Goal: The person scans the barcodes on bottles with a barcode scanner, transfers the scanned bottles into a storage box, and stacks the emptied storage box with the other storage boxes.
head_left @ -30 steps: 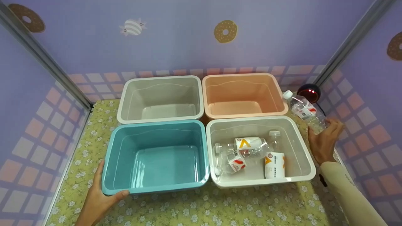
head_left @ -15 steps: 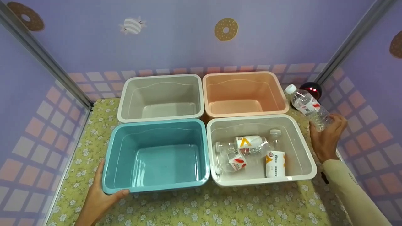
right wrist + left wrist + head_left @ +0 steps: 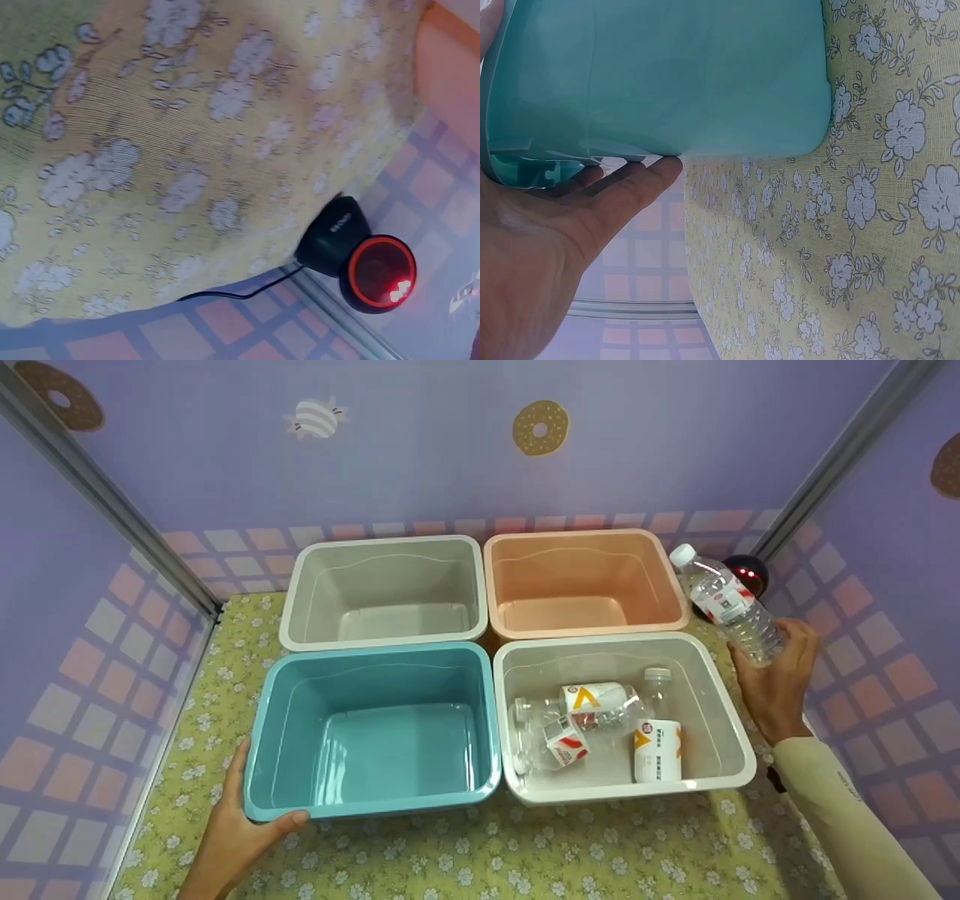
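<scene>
My right hand (image 3: 784, 682) grips a clear plastic bottle (image 3: 726, 601) by its base, out past the right side of the bins. The bottle leans with its white cap up and to the left, a red-and-white label round its middle. Below left of it stands a whitish bin (image 3: 622, 793) holding several bottles, among them one with a white-and-orange label (image 3: 658, 754). With my left hand (image 3: 241, 826) I hold the near left corner of a blue bin (image 3: 390, 808), thumb at the front rim. In the left wrist view the fingers (image 3: 641, 184) lie against its outer wall.
A grey bin (image 3: 382, 647) and an orange bin (image 3: 585, 634) form the back row. Behind the held bottle sits a black scanner (image 3: 379, 274) with a red glowing ring and a cable. Flowered cloth (image 3: 555, 862) covers the table; purple walls (image 3: 435, 472) enclose it.
The right hand has lifted the bottle higher, and its cap end has risen beside the orange bin. The left hand stays at the blue bin's corner.
</scene>
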### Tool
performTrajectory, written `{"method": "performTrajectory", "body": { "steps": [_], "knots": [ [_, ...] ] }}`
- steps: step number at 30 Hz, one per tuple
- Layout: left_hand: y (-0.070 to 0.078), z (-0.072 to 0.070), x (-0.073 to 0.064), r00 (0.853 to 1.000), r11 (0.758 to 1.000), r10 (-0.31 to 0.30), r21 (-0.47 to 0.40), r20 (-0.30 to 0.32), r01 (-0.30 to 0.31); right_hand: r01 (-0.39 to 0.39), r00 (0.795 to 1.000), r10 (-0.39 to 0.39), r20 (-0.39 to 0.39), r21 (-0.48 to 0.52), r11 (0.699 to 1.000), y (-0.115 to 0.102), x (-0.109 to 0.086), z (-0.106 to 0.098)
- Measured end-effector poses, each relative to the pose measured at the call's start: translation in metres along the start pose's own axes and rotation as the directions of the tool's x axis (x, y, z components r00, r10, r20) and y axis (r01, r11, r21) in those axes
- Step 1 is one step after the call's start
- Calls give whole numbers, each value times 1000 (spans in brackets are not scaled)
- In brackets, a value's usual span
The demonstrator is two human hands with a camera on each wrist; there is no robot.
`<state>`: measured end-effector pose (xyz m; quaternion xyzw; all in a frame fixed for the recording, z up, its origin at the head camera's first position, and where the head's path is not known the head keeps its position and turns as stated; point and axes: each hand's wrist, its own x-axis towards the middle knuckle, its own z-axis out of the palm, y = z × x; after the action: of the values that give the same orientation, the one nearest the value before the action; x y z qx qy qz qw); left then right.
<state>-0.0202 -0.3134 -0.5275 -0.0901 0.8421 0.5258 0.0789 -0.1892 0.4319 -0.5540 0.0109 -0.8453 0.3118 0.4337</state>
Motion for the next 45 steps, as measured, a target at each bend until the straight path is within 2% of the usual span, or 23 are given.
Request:
{"method": "performTrajectory", "body": {
  "steps": [9, 15, 18, 26, 29, 36, 45],
  "knots": [
    [-2, -1, 1, 1000, 1000, 5, -30, 3, -5, 24, 997, -25, 71, 15, 1000, -19, 10, -2],
    [-1, 0, 1, 1000, 1000, 14, -27, 3, -14, -11, 993, 9, 120, 14, 1000, -32, 18, -7],
    [0, 0, 1, 1000, 1000, 21, -11, -3, -21, -30, 992, 27, 125, 23, 999, -37, 22, -8],
    [1, 0, -1, 1000, 999, 12, 32, -13, -12, -2, 988, -4, 156, 37, 999, -51, 30, -7],
    [1, 1, -1, 1000, 1000, 11, 29, -10, -11, -10, 982, 3, 189, 36, 999, -58, 32, -8],
    [1, 0, -1, 999, 999, 24, 28, -21, -24, 28, 961, -37, 274, 38, 999, -75, 41, -10],
    [2, 1, -3, 999, 1000, 27, 8, -22, -27, 51, 936, -61, 347, 39, 998, -84, 47, -13]
  ]
}}
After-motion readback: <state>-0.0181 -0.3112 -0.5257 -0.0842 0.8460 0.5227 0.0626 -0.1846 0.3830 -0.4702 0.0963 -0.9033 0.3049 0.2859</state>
